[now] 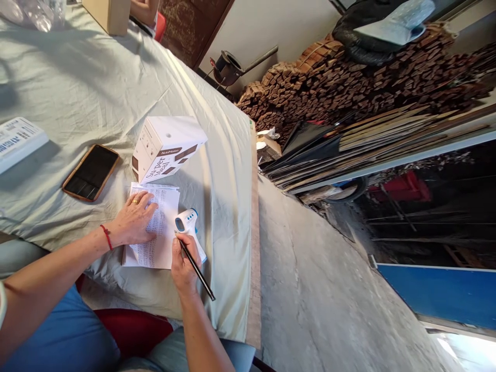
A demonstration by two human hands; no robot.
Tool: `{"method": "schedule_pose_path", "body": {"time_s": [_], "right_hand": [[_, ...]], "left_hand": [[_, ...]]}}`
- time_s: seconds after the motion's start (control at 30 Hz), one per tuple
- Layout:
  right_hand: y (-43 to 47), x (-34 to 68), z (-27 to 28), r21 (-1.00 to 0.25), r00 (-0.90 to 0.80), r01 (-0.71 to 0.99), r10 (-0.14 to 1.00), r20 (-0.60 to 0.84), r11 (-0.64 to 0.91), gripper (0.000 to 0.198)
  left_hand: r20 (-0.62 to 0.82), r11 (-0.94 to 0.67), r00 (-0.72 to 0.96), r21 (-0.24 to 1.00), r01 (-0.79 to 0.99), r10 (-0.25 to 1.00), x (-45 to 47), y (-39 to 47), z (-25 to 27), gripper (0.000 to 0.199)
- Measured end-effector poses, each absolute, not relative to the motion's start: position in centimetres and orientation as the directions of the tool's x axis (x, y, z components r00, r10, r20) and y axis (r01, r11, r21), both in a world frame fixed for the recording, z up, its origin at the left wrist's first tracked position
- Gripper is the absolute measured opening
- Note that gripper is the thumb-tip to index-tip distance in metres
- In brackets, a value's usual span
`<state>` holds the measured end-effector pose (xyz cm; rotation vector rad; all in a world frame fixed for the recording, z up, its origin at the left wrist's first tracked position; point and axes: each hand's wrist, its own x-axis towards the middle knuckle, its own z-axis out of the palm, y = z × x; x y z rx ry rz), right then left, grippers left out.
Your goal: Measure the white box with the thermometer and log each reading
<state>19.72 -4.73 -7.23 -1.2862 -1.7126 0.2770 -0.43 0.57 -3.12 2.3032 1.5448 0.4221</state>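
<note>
My left hand [137,219] lies flat with fingers spread on a sheet of paper [165,250] covered in rows of small writing. A ring is on one finger and a red cord circles the wrist. Between the fingers of my right hand [185,263] is a black pen [198,273], its tip near the right edge of the paper. Beside that hand, partly hidden by it, lies a white and blue handheld infrared thermometer [188,221]. Just beyond the paper stands a white box [166,147] with dark printing. A dark phone [91,172] in an orange-edged case lies to the left.
A pale cloth [96,77] covers the table. Another white box [19,142] lies at far left, with a cardboard box [108,15] near a person's arm [145,11] at the back. Stacked wood [349,85] and concrete floor [310,274] are to the right.
</note>
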Motion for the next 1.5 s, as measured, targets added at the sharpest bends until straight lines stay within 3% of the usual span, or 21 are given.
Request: {"method": "schedule_pose_path", "body": {"time_s": [0.13, 0.27, 0.37, 0.47, 0.53, 0.6, 0.7, 0.77, 0.83, 1.03, 1.17, 1.33, 1.5], "right_hand": [[-5.2, 21.0, -7.1, -0.473, -0.237, 0.679, 0.778, 0.582, 0.561, 0.032], [-5.8, 21.5, -7.3, -0.283, -0.418, 0.756, 0.769, 0.483, 0.590, 0.052], [-5.9, 21.5, -7.2, -0.248, -0.464, 0.767, 0.778, 0.424, 0.592, 0.055], [-5.3, 22.2, -7.1, -0.300, -0.361, 0.783, 0.791, 0.494, 0.545, 0.048], [-4.5, 23.1, -7.2, -0.347, -0.185, 0.846, 0.832, 0.523, 0.406, 0.040], [-3.7, 24.1, -7.5, -0.387, -0.037, 0.892, 0.891, 0.453, 0.234, 0.048], [-2.9, 25.3, -7.9, -0.441, 0.037, 0.893, 0.963, 0.265, 0.087, 0.051], [-2.8, 25.5, -8.0, -0.493, 0.059, 0.869, 0.981, 0.186, 0.041, 0.048], [-2.7, 25.4, -7.9, -0.549, 0.097, 0.836, 0.985, 0.142, -0.004, 0.050], [-1.4, 24.0, -5.7, -0.799, 0.102, 0.597, 0.995, -0.023, -0.080, 0.057], [-0.2, 21.4, -2.6, -0.970, 0.071, 0.241, 0.997, -0.004, -0.021, 0.044], [1.1, 17.7, 1.1, -0.989, 0.048, -0.069, 0.991, 0.128, 0.132, 0.041], [2.3, 16.2, 1.8, -0.981, 0.076, -0.157, 0.992, 0.104, 0.115, 0.038]], "left_hand": [[0.123, -0.352, 0.333, 0.443, 0.825, 0.935, -1.1, 1.0, -3.7, 0.050], [0.258, -0.291, 0.179, 0.509, 0.810, 0.950, -2.8, 2.7, -4.0, 0.034], [0.383, -0.281, 0.060, 0.554, 0.783, 0.922, -4.2, 4.3, -3.8, 0.029], [0.421, -0.354, 0.095, 0.595, 0.722, 0.902, -4.9, 5.7, -3.6, 0.019], [0.417, -0.376, 0.109, 0.639, 0.671, 0.902, -5.1, 6.5, -3.8, 0.013], [0.423, -0.344, 0.022, 0.703, 0.622, 0.906, -5.3, 7.4, -4.4, 0.019], [0.393, -0.250, -0.179, 0.813, 0.526, 0.902, -5.6, 9.0, -5.7, 0.067], [0.347, -0.224, -0.194, 0.855, 0.467, 0.918, -5.7, 9.7, -6.6, 0.101], [0.321, -0.219, -0.153, 0.859, 0.464, 0.935, -5.6, 10.1, -7.1, 0.115], [0.309, -0.196, -0.174, 0.860, 0.472, 0.935, -4.9, 9.5, -6.5, 0.098], [0.243, -0.195, -0.182, 0.950, 0.245, 0.953, -5.4, 9.0, -5.4, 0.091], [0.096, -0.094, 0.010, 0.988, -0.124, 0.995, -5.4, 7.9, -4.6, 0.084], [0.112, -0.076, 0.211, 0.983, -0.170, 0.971, -5.6, 6.1, -3.6, 0.072]]}}
